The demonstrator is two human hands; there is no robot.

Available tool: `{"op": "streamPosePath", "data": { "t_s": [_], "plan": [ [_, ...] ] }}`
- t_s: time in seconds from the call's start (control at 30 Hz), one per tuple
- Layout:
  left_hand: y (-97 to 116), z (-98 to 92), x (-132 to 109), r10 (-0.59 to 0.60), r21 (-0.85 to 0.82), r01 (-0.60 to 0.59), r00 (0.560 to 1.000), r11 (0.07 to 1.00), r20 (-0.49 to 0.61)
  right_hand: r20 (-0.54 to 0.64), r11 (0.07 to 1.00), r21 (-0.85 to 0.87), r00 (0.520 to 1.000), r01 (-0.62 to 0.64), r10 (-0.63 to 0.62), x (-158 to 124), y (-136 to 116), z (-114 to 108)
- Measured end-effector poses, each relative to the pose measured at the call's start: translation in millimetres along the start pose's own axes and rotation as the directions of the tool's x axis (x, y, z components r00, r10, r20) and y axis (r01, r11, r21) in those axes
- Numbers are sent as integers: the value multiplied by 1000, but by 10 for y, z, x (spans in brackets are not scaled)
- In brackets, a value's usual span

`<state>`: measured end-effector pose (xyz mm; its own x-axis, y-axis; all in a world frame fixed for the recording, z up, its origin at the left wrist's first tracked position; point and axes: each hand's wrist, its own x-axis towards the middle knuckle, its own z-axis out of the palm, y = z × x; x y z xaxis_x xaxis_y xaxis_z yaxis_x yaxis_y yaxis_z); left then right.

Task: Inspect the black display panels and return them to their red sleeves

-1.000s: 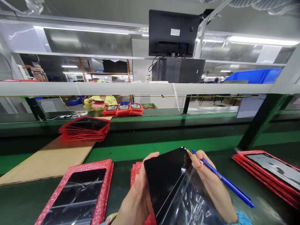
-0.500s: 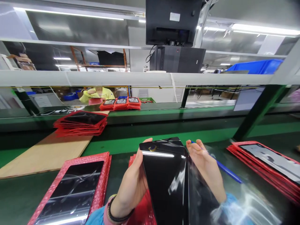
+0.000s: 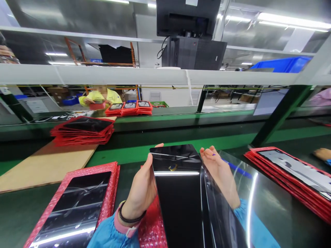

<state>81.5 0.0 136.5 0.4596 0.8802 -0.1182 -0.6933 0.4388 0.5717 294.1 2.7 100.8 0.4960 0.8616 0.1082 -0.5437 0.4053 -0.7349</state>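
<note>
A glossy black screen panel (image 3: 181, 199) is held up in front of me, with my left hand (image 3: 142, 187) gripping its left edge, thumb on the front. At its right edge, my right hand (image 3: 221, 172) has its fingers pinched at a clear film (image 3: 269, 206) that spreads to the right, over the forearm. A blue pen-like stick (image 3: 236, 169) shows through the film beside the right hand. Under the panel lies red bubble wrap (image 3: 152, 224). To the left, another black panel (image 3: 77, 203) rests on a red bubble-wrap sleeve (image 3: 112, 193).
Red sleeves (image 3: 82, 132) are stacked on a wooden board (image 3: 49, 165) at back left. On the right lies a stack of panels in red sleeves (image 3: 297, 172), near another person's hand (image 3: 323, 153). Across the bench sits a person in yellow (image 3: 112, 96).
The clear film now extends farther out to the right of the panel. The view has tilted slightly down, and another person's hand shows more at the right edge.
</note>
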Motion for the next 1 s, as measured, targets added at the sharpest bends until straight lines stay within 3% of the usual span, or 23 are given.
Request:
{"op": "streamPosePath", "data": {
  "t_s": [0.13, 0.33, 0.5, 0.6, 0.77, 0.9, 1.0],
  "plan": [
    [12, 2, 29, 16, 35, -14, 999, 999, -35, -34, 999, -35, 999, -13, 12, -72, -19, 69],
    [9, -34, 55, 30, 47, -30, 1000, 998, 4, -54, 988, -152, 998, -31, 23, -175, -17, 137],
    [12, -29, 47, 69, 88, -69, 998, 994, -1, 20, 969, -248, 1000, 9, -4, -226, -22, 163],
    [11, -39, 70, 29, 83, -29, 1000, 996, -4, 74, 956, -293, 997, 21, 0, -255, -30, 153],
    [4, -69, 107, 33, 99, -38, 998, 994, 57, 255, 946, -314, 967, 82, 1, -240, -21, 104],
    [-10, -74, 63, 56, 151, -57, 998, 987, 15, 258, 926, -355, 965, 131, -38, -236, 7, 81],
    [-57, -140, 4, 160, 343, -145, 987, 928, -14, 241, 901, -382, 963, 207, -119, -269, 36, 100]
  ]
}}
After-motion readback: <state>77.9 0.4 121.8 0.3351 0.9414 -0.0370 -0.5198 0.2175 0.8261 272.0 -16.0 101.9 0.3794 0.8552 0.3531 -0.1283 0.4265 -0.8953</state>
